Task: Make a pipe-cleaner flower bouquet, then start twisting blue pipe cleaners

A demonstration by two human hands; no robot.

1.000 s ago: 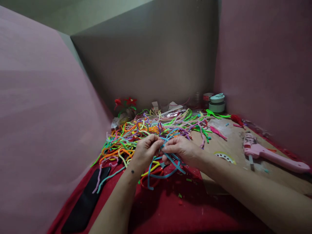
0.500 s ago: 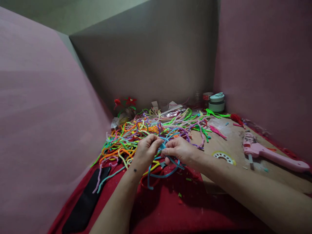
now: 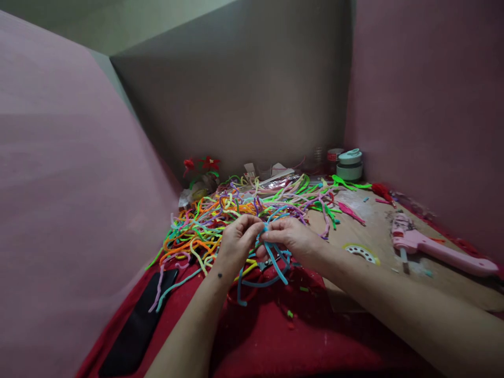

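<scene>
Several light blue pipe cleaners (image 3: 279, 265) are gathered between my hands, their ends fanning out below and above my fingers. My left hand (image 3: 241, 237) pinches the bundle from the left, thumb against forefinger. From the right, my right hand (image 3: 289, 239) also pinches it, fingertips almost meeting those of the left. Just beneath lie scissors with red handles (image 3: 233, 299), partly hidden by the blue stems. Behind the hands spreads a large tangled pile of coloured pipe cleaners (image 3: 205, 223).
A pink glue gun (image 3: 437, 249) and a white-and-yellow ring (image 3: 360, 253) lie on the brown board (image 3: 378, 226) at right. A black phone-like slab (image 3: 137, 325) lies at left on the red cloth (image 3: 283, 346). A mint container (image 3: 349, 165) and red flowers (image 3: 210, 164) stand at the back.
The loose blue ends below my right hand have swung down and to the left. My right hand has shifted slightly up and left; both hands keep their pinch.
</scene>
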